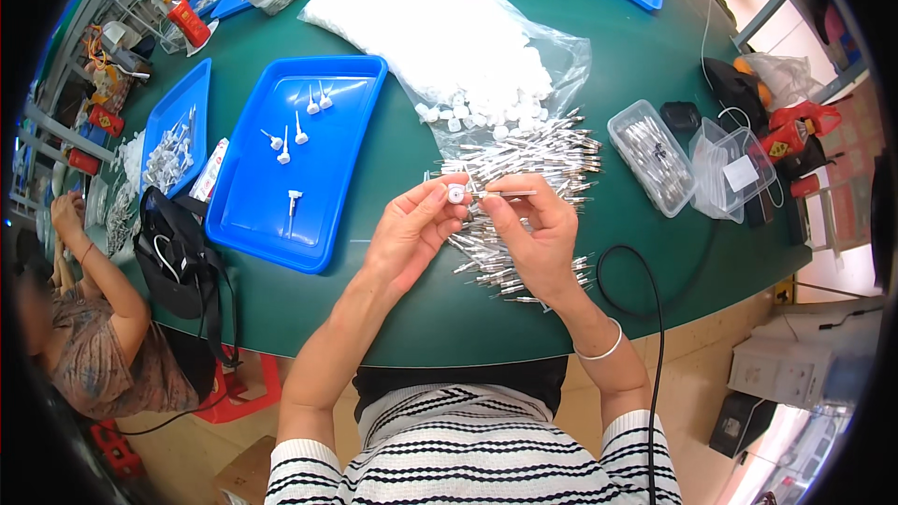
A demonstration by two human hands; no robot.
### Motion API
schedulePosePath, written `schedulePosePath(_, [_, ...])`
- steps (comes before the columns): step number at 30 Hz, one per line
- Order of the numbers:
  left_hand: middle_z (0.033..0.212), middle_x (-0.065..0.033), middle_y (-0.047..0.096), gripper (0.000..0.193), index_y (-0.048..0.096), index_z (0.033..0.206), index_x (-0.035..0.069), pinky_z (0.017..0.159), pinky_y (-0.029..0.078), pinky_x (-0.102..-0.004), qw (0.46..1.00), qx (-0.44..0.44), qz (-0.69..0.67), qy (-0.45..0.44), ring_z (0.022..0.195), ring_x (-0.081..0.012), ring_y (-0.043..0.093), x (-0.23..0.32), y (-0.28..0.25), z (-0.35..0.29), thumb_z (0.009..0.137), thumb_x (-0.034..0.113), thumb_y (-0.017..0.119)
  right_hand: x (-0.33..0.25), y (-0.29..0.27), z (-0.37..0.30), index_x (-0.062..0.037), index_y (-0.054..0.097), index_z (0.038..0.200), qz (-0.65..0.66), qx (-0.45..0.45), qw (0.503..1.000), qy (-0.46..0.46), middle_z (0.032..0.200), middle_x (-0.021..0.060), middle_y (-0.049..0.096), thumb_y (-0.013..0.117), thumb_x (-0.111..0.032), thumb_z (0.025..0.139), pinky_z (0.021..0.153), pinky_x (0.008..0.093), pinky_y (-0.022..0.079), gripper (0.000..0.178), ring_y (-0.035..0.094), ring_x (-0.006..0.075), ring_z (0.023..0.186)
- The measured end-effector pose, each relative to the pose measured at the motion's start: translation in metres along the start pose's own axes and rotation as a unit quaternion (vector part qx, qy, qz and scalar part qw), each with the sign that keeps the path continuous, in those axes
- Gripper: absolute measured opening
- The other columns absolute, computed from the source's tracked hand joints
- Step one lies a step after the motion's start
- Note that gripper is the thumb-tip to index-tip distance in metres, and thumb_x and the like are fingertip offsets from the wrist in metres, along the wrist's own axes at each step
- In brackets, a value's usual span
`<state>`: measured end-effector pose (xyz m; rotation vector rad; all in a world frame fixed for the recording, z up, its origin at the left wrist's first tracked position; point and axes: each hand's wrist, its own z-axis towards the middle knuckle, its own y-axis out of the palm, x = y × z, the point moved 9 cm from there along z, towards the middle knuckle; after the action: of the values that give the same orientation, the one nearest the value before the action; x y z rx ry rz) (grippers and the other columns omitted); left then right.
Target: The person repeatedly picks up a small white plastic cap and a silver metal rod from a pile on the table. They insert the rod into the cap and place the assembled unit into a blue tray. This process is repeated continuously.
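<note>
My left hand (412,236) pinches a small white plastic cap (456,194) between thumb and fingers. Close beside it, my right hand (541,238) grips a thin metal-and-white rod (514,193) that lies roughly level, one end toward the cap. Whether the two parts touch is too small to tell. Under and behind my hands spreads a heap of similar rods (552,154). Past the heap, a large clear bag (566,51) spills many white caps (458,117). To the left, a blue tray (271,196) holds several rods fitted with white caps (300,136).
At right stand a clear box of rods (652,159) and stacked clear containers (734,168). A black cable (655,295) loops over the table's right side. Left of the blue tray are a black bag (173,252) and another blue tray (187,112). A co-worker (103,346) sits at far left.
</note>
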<state>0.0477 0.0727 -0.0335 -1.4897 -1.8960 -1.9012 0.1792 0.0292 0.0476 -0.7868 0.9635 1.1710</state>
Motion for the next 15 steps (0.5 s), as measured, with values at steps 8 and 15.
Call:
schedulePosePath(8, [0.095,-0.0069,0.068,0.032,0.059,0.120,-0.002,0.077,0.054,-0.0220,1.000,0.003,0.018,0.010,0.084,-0.0097,0.064,0.000,0.001,0.000,0.096,0.019,0.058,-0.007,0.001,0.001,0.0009,0.063,0.094,-0.058,-0.003,0.997,-0.041,0.084,0.0098,0.065,0.065,0.000,0.085,0.069,0.0274,0.056,0.010,0.067,0.0159,0.077])
schedulePosePath(15, [0.094,-0.0057,0.068,0.032,0.060,0.119,-0.001,0.074,0.053,-0.0211,0.999,0.009,0.035,0.016,0.083,-0.0092,0.064,0.000,-0.001,0.000,0.096,0.020,0.058,-0.012,0.003,0.002,0.0008,0.062,0.093,-0.088,-0.015,0.994,-0.060,0.084,0.0094,0.065,0.065,0.003,0.083,0.068,0.0274,0.054,0.011,0.066,0.0159,0.075])
